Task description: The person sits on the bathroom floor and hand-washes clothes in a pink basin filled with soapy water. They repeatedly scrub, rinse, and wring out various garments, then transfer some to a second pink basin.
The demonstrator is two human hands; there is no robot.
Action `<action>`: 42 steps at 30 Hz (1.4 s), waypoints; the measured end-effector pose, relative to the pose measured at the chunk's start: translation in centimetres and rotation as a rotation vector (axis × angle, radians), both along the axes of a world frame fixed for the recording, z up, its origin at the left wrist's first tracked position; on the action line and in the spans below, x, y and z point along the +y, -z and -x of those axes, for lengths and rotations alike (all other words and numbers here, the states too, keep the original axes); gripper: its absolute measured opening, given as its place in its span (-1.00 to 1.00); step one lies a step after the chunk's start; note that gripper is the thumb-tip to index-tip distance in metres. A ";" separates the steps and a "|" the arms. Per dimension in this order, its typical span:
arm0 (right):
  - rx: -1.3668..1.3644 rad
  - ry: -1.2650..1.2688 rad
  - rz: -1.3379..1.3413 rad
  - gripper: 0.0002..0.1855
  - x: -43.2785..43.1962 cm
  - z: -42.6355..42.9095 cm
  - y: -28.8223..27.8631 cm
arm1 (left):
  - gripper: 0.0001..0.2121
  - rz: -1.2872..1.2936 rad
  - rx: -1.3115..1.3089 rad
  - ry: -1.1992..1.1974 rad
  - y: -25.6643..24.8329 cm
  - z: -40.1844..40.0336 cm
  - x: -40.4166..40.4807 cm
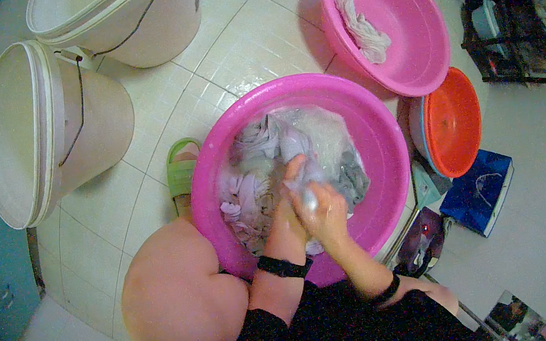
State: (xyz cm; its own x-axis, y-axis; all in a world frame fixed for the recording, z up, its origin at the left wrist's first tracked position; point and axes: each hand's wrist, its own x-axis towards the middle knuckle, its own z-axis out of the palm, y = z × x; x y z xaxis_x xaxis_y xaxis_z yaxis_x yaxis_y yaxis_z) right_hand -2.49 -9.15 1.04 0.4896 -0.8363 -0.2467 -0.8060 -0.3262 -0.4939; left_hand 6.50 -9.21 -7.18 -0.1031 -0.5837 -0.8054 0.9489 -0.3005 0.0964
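In front of me stands a large pink plastic basin (384, 163) holding sudsy water (326, 135) and wet laundry. My right hand (326, 211) is clenched on a wet, pale lilac cloth (295, 140), with white foam (310, 200) at its fingers. Just beside it, my left hand (293, 178) grips the same cloth, its fingers partly hidden by the fabric. Light, crumpled garments (250, 195) lie in the left of the basin. A dark grey cloth (353, 176) sits in the water at the right.
Two white plastic buckets (103, 111) with wire handles stand at the left. Beyond my basin, a second pink basin (406, 31) holds a twisted pale cloth (363, 30). An orange basin (456, 125), a blue paper bag (480, 191) and a black rack (520, 40) are at the right.
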 end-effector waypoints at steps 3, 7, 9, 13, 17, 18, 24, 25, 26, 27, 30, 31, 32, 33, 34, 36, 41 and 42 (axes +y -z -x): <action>0.006 0.328 0.083 -0.64 -4.8 -0.8 3.7 | -0.61 -0.147 -0.056 -0.166 0.3 2.6 -0.7; 0.211 0.175 0.035 -0.55 -10.4 2.8 9.7 | -0.56 -0.247 -0.101 -0.396 2.2 4.2 -1.5; 0.125 0.184 0.036 -0.51 -11.5 5.3 12.7 | -0.50 -0.174 -0.182 -0.498 3.0 3.8 -1.2; 0.047 0.237 0.088 -0.40 -8.2 7.6 17.5 | -0.50 -0.167 -0.265 -0.457 3.8 2.7 -0.3; 0.301 -0.380 -0.145 -0.38 -7.3 7.8 18.9 | -0.51 -0.188 -0.342 -0.379 4.4 2.9 -0.3; 0.331 -0.084 -0.355 -0.48 -7.8 7.3 19.1 | -0.51 -0.188 -0.332 -0.362 4.6 3.1 -0.3; 0.118 0.162 -0.254 -0.61 -7.3 3.3 16.2 | -0.50 -0.118 0.167 -0.264 5.2 4.7 0.2; -0.203 0.390 -0.200 -0.62 -5.8 2.5 14.9 | -0.50 -0.089 0.273 -0.266 5.2 4.6 0.3; -0.310 0.221 -0.082 -0.66 -4.4 2.4 13.0 | -0.53 -0.018 0.417 -0.209 5.3 4.1 0.5; -0.312 0.106 -0.068 -0.69 -2.8 2.5 10.6 | -0.54 0.009 0.315 -0.242 5.3 3.5 0.6; -0.290 0.034 -0.136 -0.76 0.7 2.4 3.7 | -0.64 0.161 0.227 -0.253 5.8 1.7 1.1; -0.295 0.015 -0.139 -0.78 1.5 2.0 2.0 | -0.66 0.233 0.210 -0.167 6.0 1.5 1.2; -0.327 -0.034 -0.115 -0.79 1.7 1.2 1.0 | -0.67 0.307 0.185 -0.080 6.2 1.9 1.4; -0.212 0.014 -0.065 -0.79 1.5 0.4 0.5 | -0.69 0.335 0.106 -0.037 6.6 1.9 1.3; -0.126 0.031 0.010 -0.78 0.8 -0.5 0.7 | -0.69 0.298 -0.054 -0.077 6.5 3.3 1.5; -0.017 0.113 0.138 -0.72 -1.3 -1.8 2.3 | -0.69 0.496 -0.316 -0.215 6.8 5.4 1.3; -0.074 0.233 0.265 -0.77 -8.2 0.8 8.7 | -0.62 -0.070 0.056 -0.504 6.8 6.3 0.2; -0.103 0.193 0.252 -0.77 -9.1 2.1 9.8 | -0.59 -0.131 -0.043 -0.446 6.6 5.9 0.1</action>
